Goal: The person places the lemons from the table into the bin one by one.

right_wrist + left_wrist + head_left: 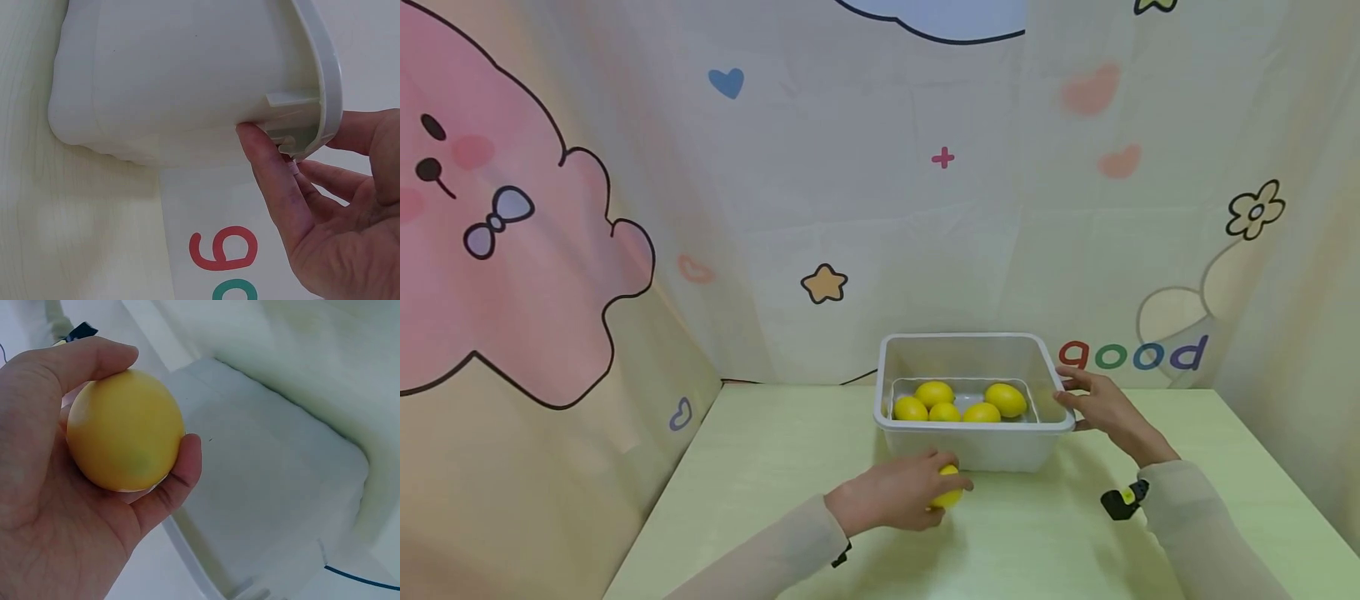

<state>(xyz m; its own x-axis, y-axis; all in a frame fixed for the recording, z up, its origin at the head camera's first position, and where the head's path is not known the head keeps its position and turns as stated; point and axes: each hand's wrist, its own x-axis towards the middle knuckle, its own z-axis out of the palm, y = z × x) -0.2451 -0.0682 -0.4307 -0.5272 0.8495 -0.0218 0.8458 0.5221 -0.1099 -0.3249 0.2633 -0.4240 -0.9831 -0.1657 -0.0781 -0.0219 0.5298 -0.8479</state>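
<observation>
In the head view my left hand [898, 492] holds a yellow lemon [947, 487] just in front of a white plastic bin [992, 448]. The left wrist view shows this lemon [128, 431] between the thumb and curled fingers, with the bin's wall [269, 456] beyond it. Several more lemons [934, 394] lie inside the bin. At the bin's right end, my right hand [1105, 410] grips the rim. From the right wrist, one finger of that hand [337, 231] presses the outer wall below the rim [330, 81]; part of its grip is hidden.
The bin stands on a pale green table [775, 442], near its back edge. Behind hangs a printed curtain [820, 192] with a pink cartoon figure on the left. A black wrist device [1123, 502] sits at the right cuff.
</observation>
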